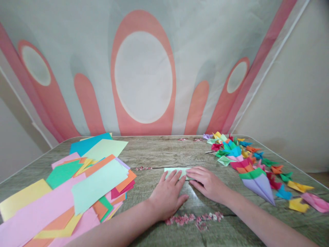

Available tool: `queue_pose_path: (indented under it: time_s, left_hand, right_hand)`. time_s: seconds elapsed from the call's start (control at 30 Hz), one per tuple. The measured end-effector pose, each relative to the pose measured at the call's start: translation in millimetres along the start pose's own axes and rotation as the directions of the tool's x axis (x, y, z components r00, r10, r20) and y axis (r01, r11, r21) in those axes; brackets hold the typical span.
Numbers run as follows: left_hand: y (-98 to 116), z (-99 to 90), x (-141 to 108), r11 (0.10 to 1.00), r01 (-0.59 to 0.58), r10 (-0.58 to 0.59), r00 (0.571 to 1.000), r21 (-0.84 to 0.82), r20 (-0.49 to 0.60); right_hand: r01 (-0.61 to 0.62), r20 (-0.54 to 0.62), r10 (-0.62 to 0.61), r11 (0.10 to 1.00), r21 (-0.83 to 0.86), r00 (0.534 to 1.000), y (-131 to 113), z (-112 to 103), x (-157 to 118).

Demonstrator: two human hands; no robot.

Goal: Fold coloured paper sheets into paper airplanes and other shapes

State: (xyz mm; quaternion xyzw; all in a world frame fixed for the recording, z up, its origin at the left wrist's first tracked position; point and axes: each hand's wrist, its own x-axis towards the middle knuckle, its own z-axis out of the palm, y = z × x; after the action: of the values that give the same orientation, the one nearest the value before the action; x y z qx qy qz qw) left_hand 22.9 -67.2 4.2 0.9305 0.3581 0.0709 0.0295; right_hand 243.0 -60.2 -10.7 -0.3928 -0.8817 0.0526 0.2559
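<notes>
Left hand (169,193) is pretty wide here, fingers fanned out and laid flat over a small pale green paper strip (181,169), thumb off to the side. The right hand (208,181) is narrower, fingers close together at the strip's right end, thumb lower down. Can't tell from this angle if it's actually pinching the edge or just resting on it. The strip lies on the wood-grain surface (154,149), straight ahead of the person, between the loose paper sheets (100,185) on the left and a bunch of little folded paper pieces (258,188) on the right.

Looks like a press-it-flat kind of step, so imo the trick is the left hand being a steady anchor, firm but not dragging, so the strip can't skew. The right fingertips probably do best with even pressure along the edge, going slow, making sure the corners line up before leaning in hard. Thin paper likely shows every sloppy crease, and how many layers are under there is hidden by the fingers
</notes>
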Motion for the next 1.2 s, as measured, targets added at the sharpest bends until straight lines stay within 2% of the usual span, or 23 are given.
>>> queue_pose_path:
  time_s: [0.43,0.77,0.97,1.2]
  left_hand:
    - [-8.4,-5.6,0.7,0.999,-0.004,0.005,1.000,-0.039,0.019]
    - [-26.0,-0.8,11.9,1.000,0.005,-0.005,1.000,-0.004,-0.005]
    - [-31.9,-2.6,16.0,1.000,0.008,-0.008,1.000,-0.002,-0.016]
    - [-32.1,-4.0,17.0,1.000,0.000,0.000,1.000,-0.007,-0.015]
  right_hand:
    - [-0.005,-0.011,0.004,0.999,-0.049,1.000,1.4,3.2,1.5]
    - [-0.021,-0.033,0.018,0.995,-0.095,0.999,8.4,10.8,8.7]
    - [0.067,0.086,-0.056,0.989,-0.134,0.995,2.9,7.1,13.9]
    - [0.057,0.184,-0.025,0.983,-0.174,0.983,1.5,3.5,16.0]
